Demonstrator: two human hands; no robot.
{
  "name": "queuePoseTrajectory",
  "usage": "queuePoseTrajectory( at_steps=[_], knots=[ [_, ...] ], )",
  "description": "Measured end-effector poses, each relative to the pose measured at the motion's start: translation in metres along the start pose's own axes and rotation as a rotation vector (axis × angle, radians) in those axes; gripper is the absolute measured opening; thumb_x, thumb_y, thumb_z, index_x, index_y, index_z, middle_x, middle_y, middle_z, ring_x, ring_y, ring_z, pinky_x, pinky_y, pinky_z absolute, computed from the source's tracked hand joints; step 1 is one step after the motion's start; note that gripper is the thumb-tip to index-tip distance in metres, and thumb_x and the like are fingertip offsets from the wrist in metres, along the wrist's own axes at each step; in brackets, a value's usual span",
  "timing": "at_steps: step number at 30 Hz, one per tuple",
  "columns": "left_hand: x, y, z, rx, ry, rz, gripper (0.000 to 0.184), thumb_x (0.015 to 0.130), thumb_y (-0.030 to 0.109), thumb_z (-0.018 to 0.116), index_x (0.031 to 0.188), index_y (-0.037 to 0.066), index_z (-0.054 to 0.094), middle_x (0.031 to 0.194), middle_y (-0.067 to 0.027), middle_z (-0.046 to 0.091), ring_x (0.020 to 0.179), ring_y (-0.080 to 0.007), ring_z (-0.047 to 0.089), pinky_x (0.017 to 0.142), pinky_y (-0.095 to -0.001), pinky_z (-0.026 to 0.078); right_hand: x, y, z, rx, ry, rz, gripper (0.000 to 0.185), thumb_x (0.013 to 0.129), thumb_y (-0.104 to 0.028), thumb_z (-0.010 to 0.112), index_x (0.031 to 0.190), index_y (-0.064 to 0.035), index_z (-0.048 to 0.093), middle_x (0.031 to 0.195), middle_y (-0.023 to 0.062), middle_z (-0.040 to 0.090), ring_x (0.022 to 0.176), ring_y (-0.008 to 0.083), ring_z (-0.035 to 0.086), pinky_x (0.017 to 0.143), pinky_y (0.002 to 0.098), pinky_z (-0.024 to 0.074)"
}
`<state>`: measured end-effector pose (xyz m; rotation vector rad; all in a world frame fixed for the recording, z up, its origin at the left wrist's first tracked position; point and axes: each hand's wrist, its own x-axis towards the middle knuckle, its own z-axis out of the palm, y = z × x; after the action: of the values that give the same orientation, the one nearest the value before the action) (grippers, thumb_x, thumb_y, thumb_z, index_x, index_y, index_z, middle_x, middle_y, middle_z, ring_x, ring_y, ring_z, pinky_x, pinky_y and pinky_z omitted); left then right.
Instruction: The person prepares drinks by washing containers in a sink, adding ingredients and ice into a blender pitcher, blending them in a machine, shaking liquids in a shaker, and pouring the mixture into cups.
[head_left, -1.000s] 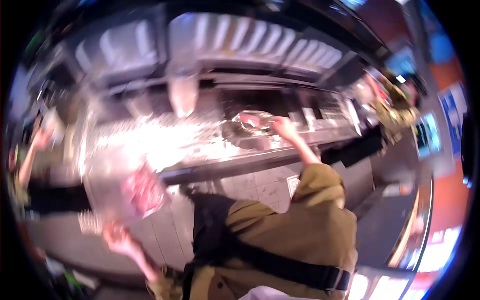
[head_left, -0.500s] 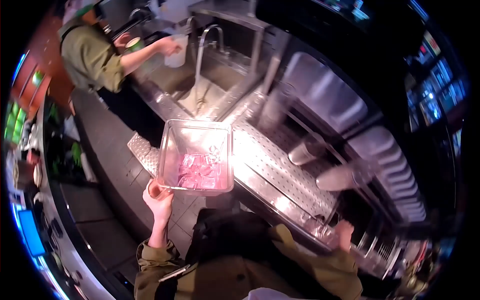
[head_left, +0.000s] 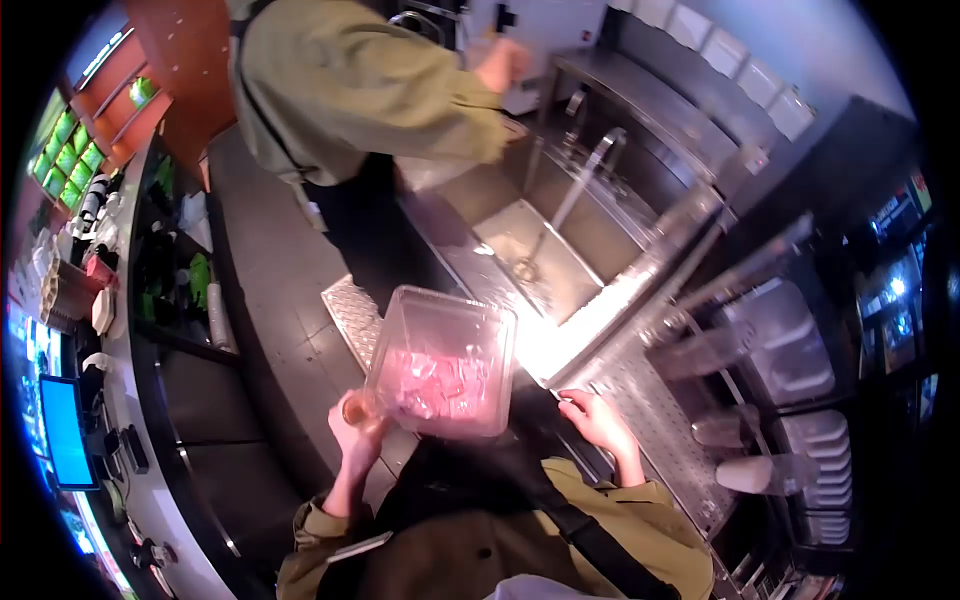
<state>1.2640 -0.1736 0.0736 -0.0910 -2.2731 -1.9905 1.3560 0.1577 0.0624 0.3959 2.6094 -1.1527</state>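
Note:
A clear square container (head_left: 445,362) with a pink load of what looks like ice or packets hangs in front of my body. My left hand (head_left: 359,421) is closed on its near left corner. To the right of the container, my right hand (head_left: 600,424) is held over the edge of the perforated metal counter (head_left: 668,420), its fingers slightly apart and nothing visible in them.
A co-worker in an olive shirt (head_left: 345,85) stands ahead at the left, arms over the sink area. Beyond the container is a metal sink (head_left: 545,262) with a faucet (head_left: 606,150). Clear containers (head_left: 770,472) line the right; a counter (head_left: 130,290) with a blue screen (head_left: 67,432) runs along the left.
The view has swung left toward the sink and co-worker. My left hand still carries the container. My right hand has come closer to it, away from the far counter.

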Motion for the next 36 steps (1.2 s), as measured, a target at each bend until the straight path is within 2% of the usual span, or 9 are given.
queuePoseTrajectory(
  at_steps=[1,7,17,20,23,25,27,30,36],
  knots=[
    [0.012,0.002,-0.02,0.006,0.017,-0.029,0.014,0.058,-0.002,0.059,0.068,0.002,0.051,0.06,0.0011,0.048,0.058,-0.0073,0.047,0.055,-0.021,0.039,0.027,-0.016,0.022,-0.023,0.016,-0.073,0.033,0.082,-0.023,0.051,0.105,0.0001,0.055,0.087,0.0165,0.062,0.08,0.0239,0.061,0.073,0.0332,0.0454],
    [0.075,-0.011,-0.156,0.023,0.314,-0.045,0.012,0.058,-0.005,0.055,0.063,0.003,0.047,0.063,0.0006,0.047,0.058,-0.0064,0.044,0.054,-0.0193,0.036,0.18,-0.176,0.126,-0.153,-0.384,-0.307,0.033,0.081,-0.026,0.053,0.104,-0.0023,0.056,0.093,0.0191,0.06,0.089,0.032,0.058,0.078,0.0357,0.0452],
    [0.318,-0.081,-0.352,0.118,0.498,0.084,0.017,0.056,-0.006,0.053,0.058,0.003,0.039,0.053,0.0006,0.039,0.052,-0.0075,0.038,0.052,-0.0203,0.033,0.453,-0.412,0.304,-0.237,-0.27,-0.708,0.04,0.079,-0.022,0.056,0.111,0.001,0.05,0.107,0.021,0.051,0.091,0.0291,0.056,0.08,0.0313,0.0442],
    [0.391,-0.092,-0.402,0.16,0.512,0.05,0.015,0.055,-0.007,0.052,0.058,0.003,0.041,0.053,0.0001,0.042,0.052,-0.0081,0.04,0.06,-0.0216,0.036,0.498,-0.489,0.309,-0.018,-0.422,-0.424,0.054,0.079,-0.032,0.054,0.119,0.001,0.043,0.111,0.0237,0.048,0.104,0.0311,0.049,0.085,0.035,0.0397],
    [0.48,-0.117,-0.448,0.032,0.497,0.028,0.013,0.058,-0.006,0.054,0.061,0.002,0.044,0.058,-0.0013,0.047,0.055,-0.0093,0.044,0.066,-0.0228,0.039,0.581,-0.545,0.321,0.041,-0.441,-0.393,0.055,0.078,-0.031,0.054,0.12,0.002,0.041,0.113,0.023,0.047,0.102,0.0311,0.05,0.085,0.0343,0.0399],
    [0.545,-0.143,-0.462,-0.029,0.529,0.024,0.014,0.059,-0.006,0.055,0.063,0.002,0.046,0.062,-0.0019,0.047,0.058,-0.01,0.045,0.063,-0.0227,0.038,0.651,-0.555,0.338,-0.107,-0.104,-0.562,0.049,0.079,-0.031,0.054,0.117,-0.0009,0.044,0.114,0.0213,0.045,0.096,0.0313,0.053,0.084,0.0358,0.0417],
    [0.609,-0.15,-0.476,-0.003,0.287,-0.02,0.016,0.059,-0.006,0.056,0.063,0.003,0.044,0.063,-0.0013,0.046,0.06,-0.0102,0.045,0.061,-0.0224,0.037,0.7,-0.561,0.342,-0.096,0.166,-0.489,0.047,0.081,-0.03,0.053,0.118,-0.003,0.043,0.117,0.0193,0.043,0.094,0.0285,0.054,0.083,0.0361,0.0427],
    [0.725,-0.157,-0.459,0.001,0.009,0.105,0.018,0.059,-0.007,0.055,0.062,0.004,0.041,0.062,-0.001,0.045,0.06,-0.0089,0.044,0.06,-0.0209,0.036,0.74,-0.568,0.316,0.24,0.421,-0.241,0.047,0.079,-0.026,0.055,0.118,-0.0019,0.043,0.116,0.0165,0.043,0.086,0.0235,0.055,0.08,0.0352,0.0436],
    [0.92,-0.144,-0.334,-0.258,-0.367,0.016,0.015,0.061,-0.009,0.05,0.069,0.003,0.045,0.067,-0.0006,0.043,0.058,-0.0069,0.042,0.053,-0.0199,0.037,0.83,-0.489,0.175,-0.086,1.083,0.222,0.034,0.076,-0.023,0.056,0.102,-0.001,0.053,0.095,0.0171,0.054,0.087,0.0284,0.053,0.077,0.0362,0.0432]
  ],
)
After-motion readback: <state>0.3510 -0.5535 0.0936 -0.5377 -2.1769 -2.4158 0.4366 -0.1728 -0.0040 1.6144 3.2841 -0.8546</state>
